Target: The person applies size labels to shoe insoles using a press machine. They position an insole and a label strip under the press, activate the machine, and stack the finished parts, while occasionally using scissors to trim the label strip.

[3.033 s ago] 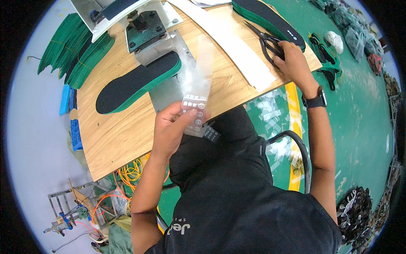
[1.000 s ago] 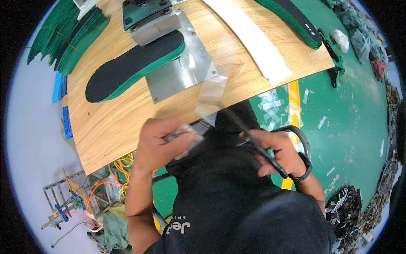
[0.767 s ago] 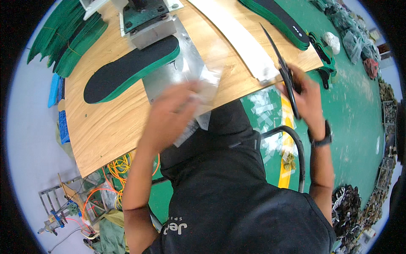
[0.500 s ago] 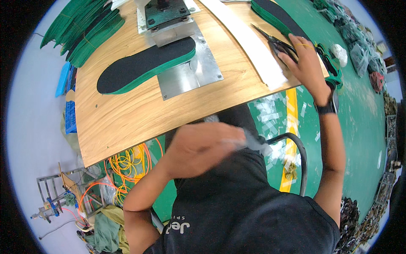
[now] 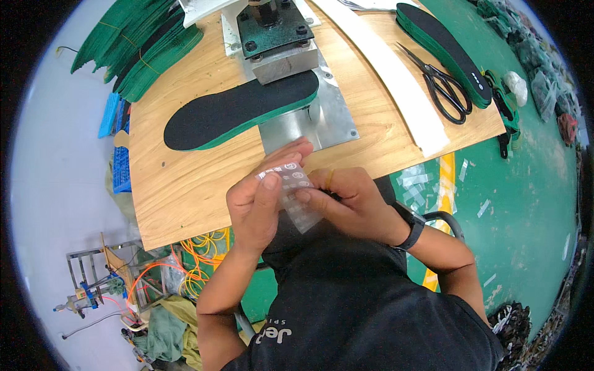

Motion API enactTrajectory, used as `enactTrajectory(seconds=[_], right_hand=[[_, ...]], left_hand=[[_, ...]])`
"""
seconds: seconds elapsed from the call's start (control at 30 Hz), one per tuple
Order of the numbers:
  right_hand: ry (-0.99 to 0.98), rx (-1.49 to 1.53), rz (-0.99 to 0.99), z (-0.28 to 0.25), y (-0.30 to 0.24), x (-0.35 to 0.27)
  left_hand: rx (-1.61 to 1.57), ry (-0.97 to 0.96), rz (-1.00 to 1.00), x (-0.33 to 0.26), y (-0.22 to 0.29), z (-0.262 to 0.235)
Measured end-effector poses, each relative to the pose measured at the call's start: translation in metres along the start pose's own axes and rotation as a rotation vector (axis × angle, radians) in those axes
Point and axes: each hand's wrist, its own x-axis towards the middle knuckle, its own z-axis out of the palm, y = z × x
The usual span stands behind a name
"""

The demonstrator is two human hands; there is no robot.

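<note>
Both hands meet at the table's near edge over a small clear plastic sheet [image 5: 299,207] with white printed marks. My left hand [image 5: 253,207] is closed on its left side, the thumb pressing on top. From the other side, the thumb and fingers of my right hand [image 5: 356,201] pinch the sheet's edge. Just beyond them lies a black-topped insole [image 5: 229,114] with a green edge. Its right end sits on a metal plate [image 5: 337,127], below the metal block of a press [image 5: 286,62].
Black-handled scissors [image 5: 447,93] and a marked insole [image 5: 442,52] lie at the table's right. A long white strip [image 5: 396,74] runs between them and the press. Bundled green insoles [image 5: 133,46] are stacked at the far left. Clear scraps [image 5: 414,179] litter the green floor.
My right hand has come from the scissors and far-right insole to the sheet in front of me. My left hand, blurred before with a clear piece, has turned upward. The view has shifted slightly.
</note>
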Motion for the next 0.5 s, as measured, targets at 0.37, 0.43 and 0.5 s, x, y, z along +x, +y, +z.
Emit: enactTrajectory(seconds=[0.37, 0.43, 0.5], right_hand=[[0.129, 0.263, 0.625, -0.023, 0.010, 0.048], [0.148, 0.352, 0.683, -0.021, 0.017, 0.061], [0.180, 0.412, 0.723, -0.020, 0.023, 0.072]], left_hand=[[1.323, -0.272, 0.318, 0.118, 0.024, -0.093], [1.377, -0.331, 0.250, 0.126, 0.017, -0.093], [1.416, -0.358, 0.157, 0.125, 0.016, -0.090]])
